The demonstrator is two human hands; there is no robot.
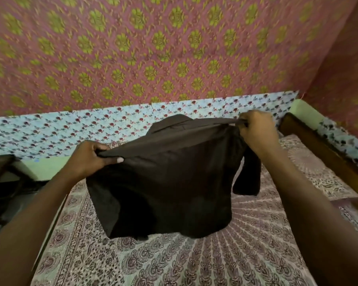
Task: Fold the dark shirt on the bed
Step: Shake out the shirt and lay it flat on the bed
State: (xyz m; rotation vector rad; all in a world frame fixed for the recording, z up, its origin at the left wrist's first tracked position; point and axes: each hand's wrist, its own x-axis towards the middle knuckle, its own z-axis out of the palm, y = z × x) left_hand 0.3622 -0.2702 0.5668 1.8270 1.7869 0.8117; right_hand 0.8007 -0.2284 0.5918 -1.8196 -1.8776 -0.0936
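Left hand (91,156) and right hand (256,131) grip the dark shirt (163,182) above the bed (174,265); dangling sleeves may bunch underneath when lowered.

Reaching forward with both bare arms, forearms entering from seven and five o'clock. Pinching dark fabric in the left hand (91,156), thumb pressing flat on top, knuckles curling under. Gripping another fold in the right hand (256,131), raised higher toward one o'clock, fingers bunching closed, wrist bending slightly inward.
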